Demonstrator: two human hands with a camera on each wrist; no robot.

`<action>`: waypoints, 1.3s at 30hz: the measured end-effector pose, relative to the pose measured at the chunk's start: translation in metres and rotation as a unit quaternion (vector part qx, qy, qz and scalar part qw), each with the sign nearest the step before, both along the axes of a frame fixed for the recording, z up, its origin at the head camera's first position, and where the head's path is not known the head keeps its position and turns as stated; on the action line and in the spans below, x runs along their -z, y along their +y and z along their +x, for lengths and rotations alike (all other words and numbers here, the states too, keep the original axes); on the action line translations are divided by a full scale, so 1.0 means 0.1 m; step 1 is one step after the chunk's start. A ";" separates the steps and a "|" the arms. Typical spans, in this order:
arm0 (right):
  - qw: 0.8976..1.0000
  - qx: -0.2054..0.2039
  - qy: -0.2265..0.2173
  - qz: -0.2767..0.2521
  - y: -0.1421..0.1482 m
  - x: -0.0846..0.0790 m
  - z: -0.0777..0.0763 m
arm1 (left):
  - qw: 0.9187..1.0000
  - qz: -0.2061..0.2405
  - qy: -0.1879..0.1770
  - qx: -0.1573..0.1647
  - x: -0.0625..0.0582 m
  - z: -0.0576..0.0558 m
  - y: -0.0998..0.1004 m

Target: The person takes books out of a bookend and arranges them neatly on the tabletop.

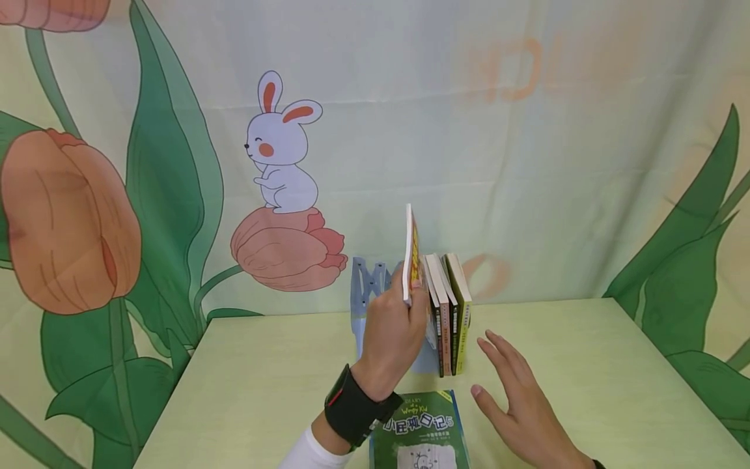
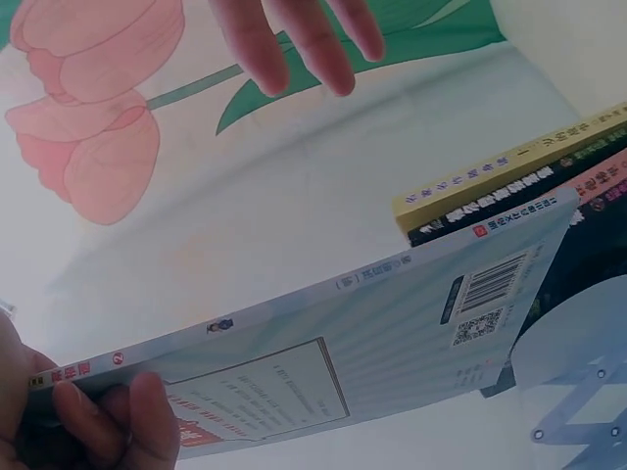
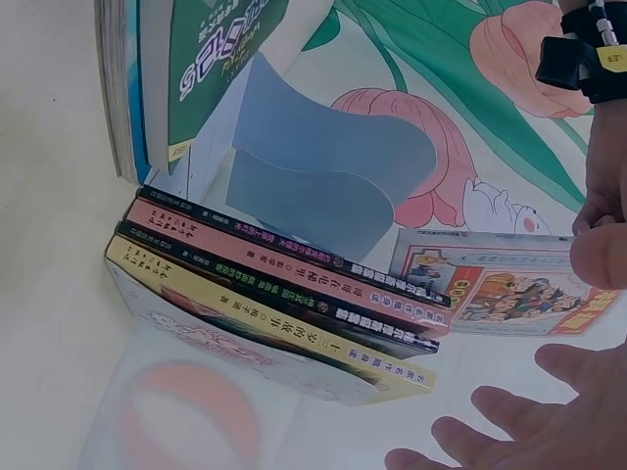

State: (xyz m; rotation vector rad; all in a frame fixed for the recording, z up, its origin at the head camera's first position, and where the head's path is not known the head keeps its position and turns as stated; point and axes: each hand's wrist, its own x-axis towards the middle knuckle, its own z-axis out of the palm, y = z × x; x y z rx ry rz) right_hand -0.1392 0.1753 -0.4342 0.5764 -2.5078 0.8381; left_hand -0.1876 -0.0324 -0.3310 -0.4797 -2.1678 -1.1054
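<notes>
My left hand (image 1: 389,335) grips a thin book (image 1: 407,254) by one end, with the fingers and thumb curled on its cover. Its pale back cover with a barcode faces the left wrist camera; an illustrated cover faces the right wrist camera. The book is raised beside a row of standing books (image 1: 448,326), on their left. Those books have dark, pink and yellow spines and stand in a blue folding book rack (image 1: 359,293), partly hidden behind my left hand. To the right of the row, my right hand (image 1: 521,404) holds nothing, its fingers spread and apart from the books.
A green-covered book (image 1: 418,426) lies at the table's near side, below my left wrist; the right wrist view shows more books (image 3: 122,98) beneath it. Behind the pale table (image 1: 252,384) hangs a curtain (image 1: 381,143) printed with flowers and a rabbit.
</notes>
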 end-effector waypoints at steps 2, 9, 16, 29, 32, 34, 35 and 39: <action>1.000 -0.001 0.001 -0.002 -0.01 -0.01 -0.01 | 1.000 0.004 0.005 0.003 -0.02 0.03 -0.02; 1.000 -0.006 -0.001 -0.006 -0.04 -0.05 -0.02 | 1.000 0.016 0.009 0.005 -0.07 0.12 -0.08; 1.000 -0.013 0.001 -0.009 -0.04 -0.06 -0.01 | 0.999 0.030 0.028 -0.001 -0.09 0.21 -0.15; 0.999 -0.013 0.013 -0.030 -0.05 -0.12 -0.01 | 0.995 0.016 0.100 -0.008 -0.04 0.35 -0.33; 0.999 -0.020 0.020 -0.038 -0.06 -0.15 -0.01 | 0.994 0.013 0.110 -0.007 -0.01 0.38 -0.36; 0.998 -0.026 0.030 -0.039 -0.07 -0.17 -0.01 | 0.993 0.010 0.115 -0.005 0.01 0.39 -0.37; 0.998 -0.029 0.034 -0.041 -0.08 -0.17 -0.01 | 0.993 0.009 0.115 -0.002 0.02 0.40 -0.37; 0.997 -0.038 0.042 -0.047 -0.12 -0.20 0.00 | 0.992 0.006 0.122 0.008 0.05 0.44 -0.39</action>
